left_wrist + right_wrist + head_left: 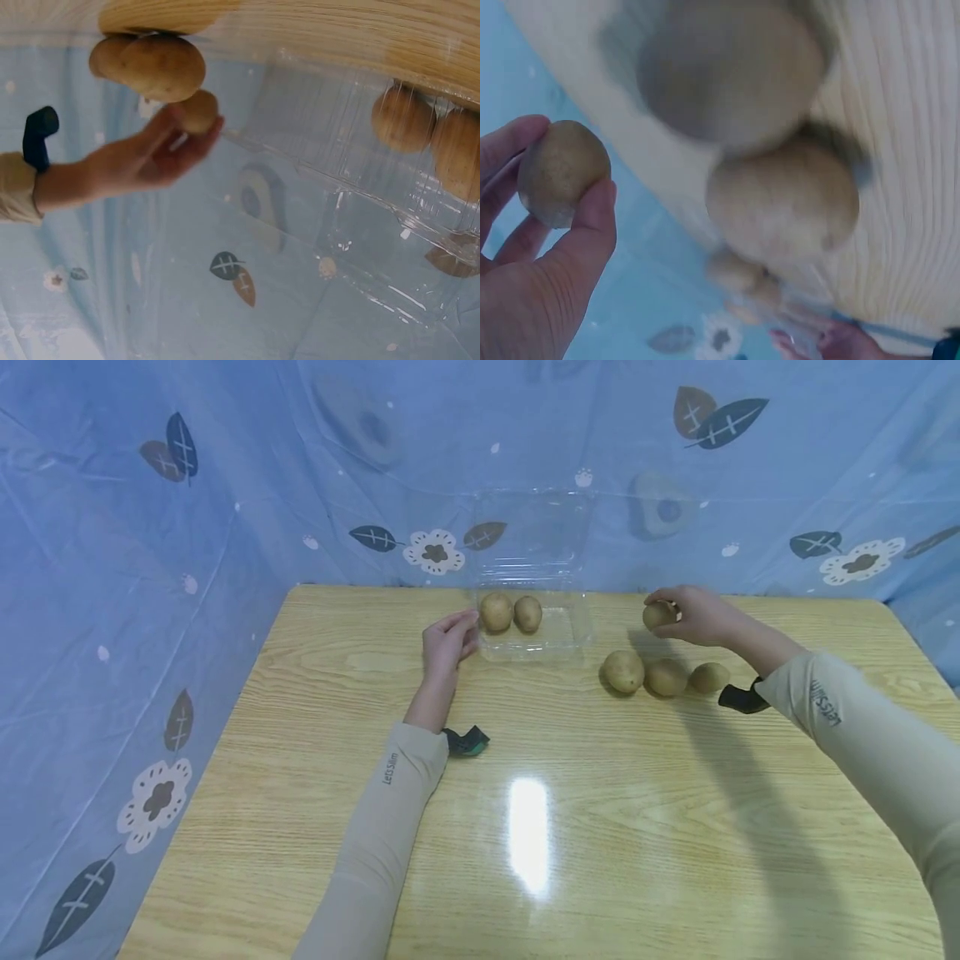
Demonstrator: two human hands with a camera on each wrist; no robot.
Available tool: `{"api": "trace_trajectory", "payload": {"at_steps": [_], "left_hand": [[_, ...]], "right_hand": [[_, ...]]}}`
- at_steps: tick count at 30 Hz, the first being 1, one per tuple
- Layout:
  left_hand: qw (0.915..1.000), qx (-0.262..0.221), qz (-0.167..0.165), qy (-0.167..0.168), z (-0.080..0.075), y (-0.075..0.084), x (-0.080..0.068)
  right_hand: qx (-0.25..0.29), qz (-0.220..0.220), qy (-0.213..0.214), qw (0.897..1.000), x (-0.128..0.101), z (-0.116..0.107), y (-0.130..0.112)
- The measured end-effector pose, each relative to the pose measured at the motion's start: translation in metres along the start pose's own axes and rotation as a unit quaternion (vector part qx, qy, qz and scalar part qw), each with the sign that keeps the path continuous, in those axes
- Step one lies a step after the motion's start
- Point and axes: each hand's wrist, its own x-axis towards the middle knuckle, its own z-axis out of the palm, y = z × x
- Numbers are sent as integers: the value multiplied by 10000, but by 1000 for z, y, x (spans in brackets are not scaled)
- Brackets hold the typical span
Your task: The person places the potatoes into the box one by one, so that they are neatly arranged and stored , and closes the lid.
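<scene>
Potatoes lie on the wooden table, and we see one more held up in the right hand. That held potato sits pinched between the thumb and the fingertips, lifted clear of the tabletop, to the right of the clear plastic container. In the right wrist view we see the same potato gripped with the thumb curled up its side and the other fingers behind it.

Just below that hand, we count three loose potatoes in a row on the table, close together, the leftmost the largest. Two potatoes rest side by side inside the container, at its left end and toward its back wall; its lid stands open against the blue patterned sheet behind the table.

The left hand rests at the container's left edge, fingers relaxed and slightly bent, their tips at the near left corner; we cannot tell whether they actually touch the plastic. It holds nothing. Both arms wear beige sleeves, and a dark strap shows at the left wrist.
</scene>
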Motion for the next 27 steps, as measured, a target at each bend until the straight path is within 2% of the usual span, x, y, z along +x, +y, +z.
{"api": "trace_trajectory", "payload": {"at_steps": [13, 20, 27], "left_hand": [[9999, -105, 20, 25, 0, -1, 1], [10000, -80, 30, 16, 0, -1, 2], [10000, -35, -58, -13, 0, -1, 2]], "right_hand": [[-127, -123, 362, 9992, 41, 3, -53], [143, -190, 610, 9979, 56, 15, -69], [444, 239, 704, 9962, 70, 32, -74]]}}
